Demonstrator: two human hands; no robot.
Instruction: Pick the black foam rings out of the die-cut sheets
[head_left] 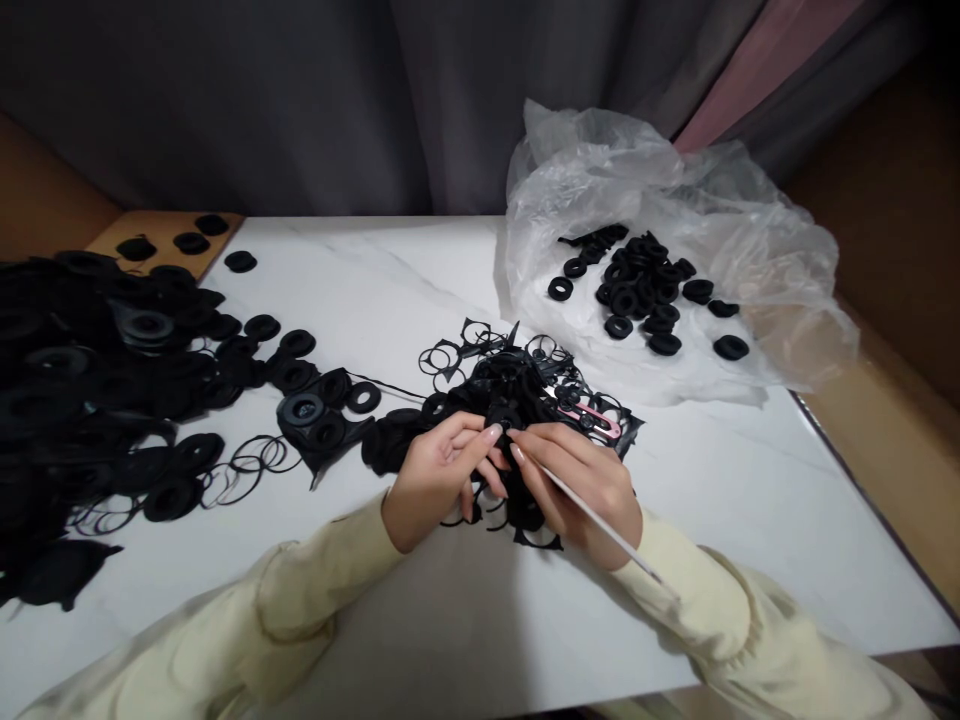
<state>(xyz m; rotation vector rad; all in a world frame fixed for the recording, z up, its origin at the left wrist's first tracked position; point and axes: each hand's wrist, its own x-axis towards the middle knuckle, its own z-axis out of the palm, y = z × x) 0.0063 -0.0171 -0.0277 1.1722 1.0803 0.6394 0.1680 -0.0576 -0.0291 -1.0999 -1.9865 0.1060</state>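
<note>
My left hand point(439, 478) and my right hand point(581, 485) meet at the middle of a white marble table point(750, 500), both pinching a black rubber sheet of punched rings point(517, 500). My right hand also grips a thin white stick-like tool point(607, 530) that runs back over my wrist. Just beyond my fingers lies a small heap of black rubber offcuts point(517, 385) with a pink utility knife point(592, 418) on it.
A big pile of black rubber rings and scraps point(97, 390) covers the table's left side. A crumpled clear plastic bag point(675, 200) at the back right holds several black rings point(645, 295). A wooden board point(161, 235) sits at back left. Grey curtain behind.
</note>
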